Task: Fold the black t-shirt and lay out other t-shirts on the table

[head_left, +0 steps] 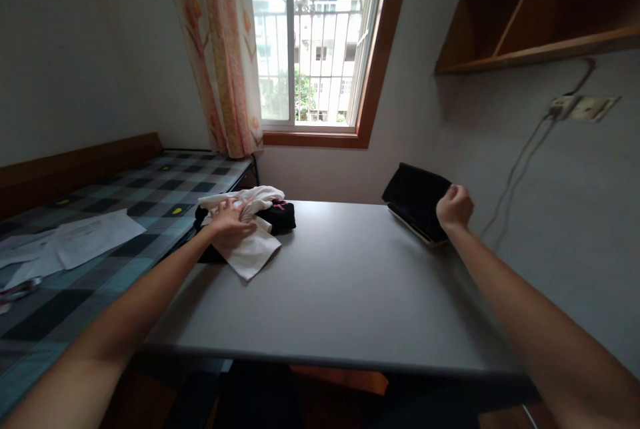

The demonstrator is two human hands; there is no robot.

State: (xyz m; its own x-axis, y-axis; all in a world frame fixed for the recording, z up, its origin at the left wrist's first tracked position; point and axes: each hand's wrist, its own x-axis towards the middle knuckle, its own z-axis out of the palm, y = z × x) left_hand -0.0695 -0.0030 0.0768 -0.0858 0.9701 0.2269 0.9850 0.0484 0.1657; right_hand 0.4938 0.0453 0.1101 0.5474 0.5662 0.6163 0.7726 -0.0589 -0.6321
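Observation:
On the left part of the table, my left hand point(230, 219) lies with spread fingers on a crumpled white garment point(253, 249). Beneath and beside that garment are black clothes point(280, 217), one with a small pink mark. My right hand point(455, 207) is closed on the right edge of a black, flat, box-like fabric item point(417, 197) with a pale lower edge. This item is tilted at the table's far right, near the wall. Whether its lower edge touches the tabletop, I cannot tell.
The grey-white table point(330, 295) stands against the wall below a window point(320, 49). Left of it is a bed point(100, 289) with a checked cover and loose papers point(85, 242). A wooden shelf point(520, 55) hangs at upper right, above a socket point(585, 107) with dangling cables.

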